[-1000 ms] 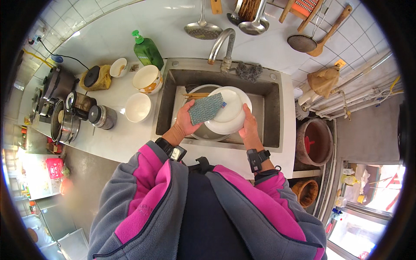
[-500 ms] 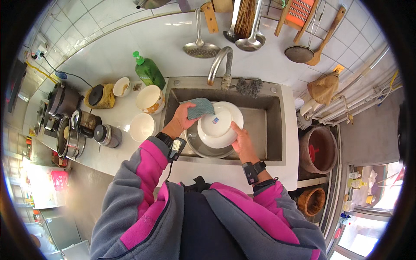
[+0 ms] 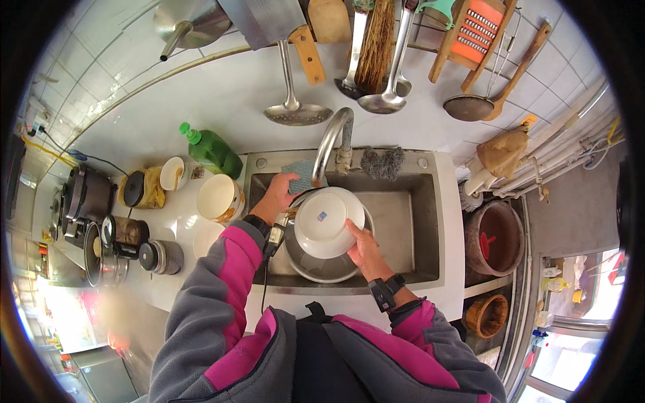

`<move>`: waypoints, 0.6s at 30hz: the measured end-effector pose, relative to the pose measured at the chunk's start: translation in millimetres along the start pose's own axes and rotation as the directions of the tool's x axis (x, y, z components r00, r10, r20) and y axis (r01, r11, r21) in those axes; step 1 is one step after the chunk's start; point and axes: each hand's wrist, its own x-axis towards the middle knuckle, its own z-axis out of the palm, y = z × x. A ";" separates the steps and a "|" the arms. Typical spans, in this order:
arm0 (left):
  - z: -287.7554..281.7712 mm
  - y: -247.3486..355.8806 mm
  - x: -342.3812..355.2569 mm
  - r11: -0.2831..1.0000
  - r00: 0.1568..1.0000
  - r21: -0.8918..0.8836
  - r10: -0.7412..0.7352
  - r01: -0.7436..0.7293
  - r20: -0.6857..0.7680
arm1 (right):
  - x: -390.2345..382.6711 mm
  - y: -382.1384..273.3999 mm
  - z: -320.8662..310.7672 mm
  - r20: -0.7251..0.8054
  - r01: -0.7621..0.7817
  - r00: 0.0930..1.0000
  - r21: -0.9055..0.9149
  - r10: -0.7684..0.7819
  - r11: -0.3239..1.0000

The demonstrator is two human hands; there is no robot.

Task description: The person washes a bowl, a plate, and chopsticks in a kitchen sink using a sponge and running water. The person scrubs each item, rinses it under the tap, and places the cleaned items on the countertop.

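Observation:
My right hand (image 3: 366,250) grips the near right rim of a white dish (image 3: 328,228), thumb on its upturned underside, which bears a small blue mark. The dish is tilted above a round metal basin (image 3: 328,271) in the sink. On its far left side, my left hand (image 3: 275,195) is closed on a grey-green cloth (image 3: 299,172) near the sink's back left corner. The curved faucet (image 3: 330,144) stands over the dish's far edge, and part of the cloth lies behind it. Some left fingers are hidden.
Left of the steel sink (image 3: 430,221) stand a patterned bowl (image 3: 220,198), a green pump bottle (image 3: 213,153) and a lidded jar (image 3: 161,257). A wire scourer (image 3: 382,164) lies behind the basin area. Ladles, a skimmer (image 3: 297,114) and a grater (image 3: 474,32) hang along the wall.
The cloth in my left hand has moved off the dish toward the back rim by the faucet. My right hand has tilted the dish and shifted it left. The view has tipped up toward the wall.

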 end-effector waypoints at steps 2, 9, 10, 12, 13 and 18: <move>6.5 -1.8 6.4 0.991 0.994 0.096 0.098 -0.093 -0.044 | 5.7 -0.7 2.5 -0.005 0.005 1.000 -0.022 -0.005 1.000; -1.1 -7.0 25.0 0.990 0.996 0.113 0.086 -0.086 0.004 | 22.0 4.0 1.6 -0.038 -0.007 0.999 -0.021 0.006 1.000; -3.1 -7.8 25.9 0.995 0.998 0.076 0.064 -0.063 -0.010 | 23.0 4.5 0.9 -0.036 -0.004 0.999 -0.038 0.003 0.999; -6.5 -8.1 25.7 0.993 0.997 0.096 0.065 -0.062 -0.033 | 22.9 5.6 0.6 -0.050 -0.004 0.999 -0.043 0.002 0.999; -7.7 -7.4 24.6 0.998 0.999 0.038 0.044 -0.043 -0.029 | 22.2 5.5 1.2 -0.066 -0.005 0.998 -0.027 0.003 1.000; -9.1 8.0 15.3 0.996 0.997 0.056 0.063 -0.065 0.041 | 10.3 -0.4 11.0 -0.029 0.000 1.000 -0.007 -0.001 1.000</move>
